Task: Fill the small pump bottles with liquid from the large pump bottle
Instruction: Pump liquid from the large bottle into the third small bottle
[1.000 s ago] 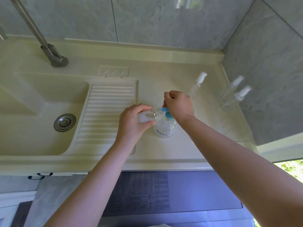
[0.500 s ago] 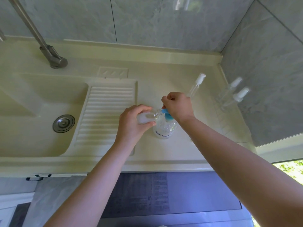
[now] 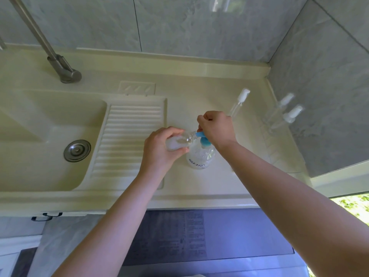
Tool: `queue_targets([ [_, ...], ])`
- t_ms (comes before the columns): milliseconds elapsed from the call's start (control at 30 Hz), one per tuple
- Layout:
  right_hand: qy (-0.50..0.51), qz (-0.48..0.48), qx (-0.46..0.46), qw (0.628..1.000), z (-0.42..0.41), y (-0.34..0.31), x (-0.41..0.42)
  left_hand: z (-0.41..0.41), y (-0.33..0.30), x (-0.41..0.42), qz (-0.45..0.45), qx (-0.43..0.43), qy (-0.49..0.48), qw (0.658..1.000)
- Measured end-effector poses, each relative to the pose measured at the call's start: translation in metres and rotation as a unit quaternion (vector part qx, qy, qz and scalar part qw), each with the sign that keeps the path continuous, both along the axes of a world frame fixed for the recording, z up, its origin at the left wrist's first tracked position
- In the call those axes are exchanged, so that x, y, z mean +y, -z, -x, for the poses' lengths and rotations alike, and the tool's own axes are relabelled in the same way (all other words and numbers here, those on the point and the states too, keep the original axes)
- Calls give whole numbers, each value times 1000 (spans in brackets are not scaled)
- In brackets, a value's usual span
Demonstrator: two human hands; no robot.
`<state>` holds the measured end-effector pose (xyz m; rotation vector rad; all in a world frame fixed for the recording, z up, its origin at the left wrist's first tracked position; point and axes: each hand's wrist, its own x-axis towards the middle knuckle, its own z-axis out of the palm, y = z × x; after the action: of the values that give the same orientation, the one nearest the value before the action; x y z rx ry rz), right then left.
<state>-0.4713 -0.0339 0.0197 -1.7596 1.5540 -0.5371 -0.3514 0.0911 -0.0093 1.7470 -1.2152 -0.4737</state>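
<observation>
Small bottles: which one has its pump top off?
The small bottle held tilted in the left hand, its open neck at the blue nozzle. The three others on the counter keep white tops.

We see both of our forearms reaching in from about six o'clock toward the middle of the view, bare to the elbow. Our left hand (image 3: pixel 159 148) has its fingers and thumb curled round a small bottle (image 3: pixel 178 141), knuckles up. At three o'clock from it, our right hand (image 3: pixel 216 127) is bunched into a fist over a blue pump head (image 3: pixel 201 135), probably pressing it, though the fingertips are hidden.
</observation>
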Motion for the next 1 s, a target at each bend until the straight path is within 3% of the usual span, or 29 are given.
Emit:
queue_targets([
  [267, 29, 6, 23, 999, -2, 0, 4, 1, 0, -3, -4, -1, -1, 1000],
  [1000, -13, -13, 20, 1000, -2, -2, -2, -1, -2, 0, -5, -16, -2, 1000],
])
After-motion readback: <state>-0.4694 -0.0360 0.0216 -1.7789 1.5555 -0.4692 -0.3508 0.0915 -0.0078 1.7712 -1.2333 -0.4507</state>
